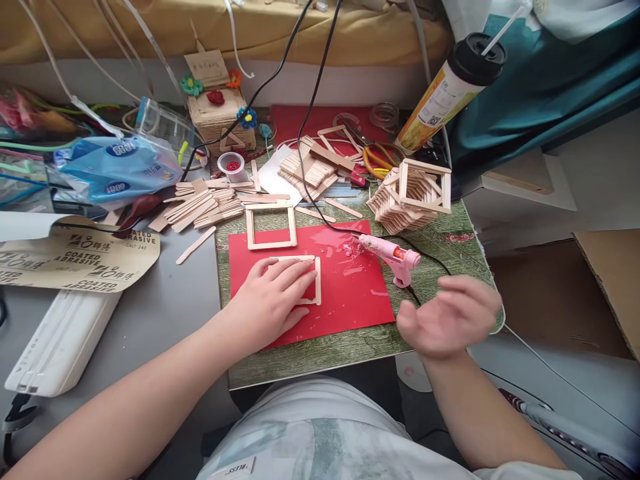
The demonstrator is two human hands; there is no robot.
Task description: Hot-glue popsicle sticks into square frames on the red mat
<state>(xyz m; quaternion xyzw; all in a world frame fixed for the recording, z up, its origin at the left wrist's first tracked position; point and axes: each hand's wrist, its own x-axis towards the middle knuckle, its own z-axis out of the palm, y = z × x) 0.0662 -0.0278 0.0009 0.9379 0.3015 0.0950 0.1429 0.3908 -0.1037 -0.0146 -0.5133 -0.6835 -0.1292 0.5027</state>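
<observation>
On a red sheet, a person's left hand lies flat over a popsicle-stick frame, best pressed evenly, corners square; the right hand, loosely half-curled, nothing visible in it, hovers near a pink hot-glue gun.

Green wood-grain tabletop with a rounded corner, beside a smooth grey desktop at left. Rear: mustard-yellow draped cloth above a narrow, pale wall strip. Upper right: teal fabric in folds. Right, below tabletop level: brown cardboard box.
</observation>
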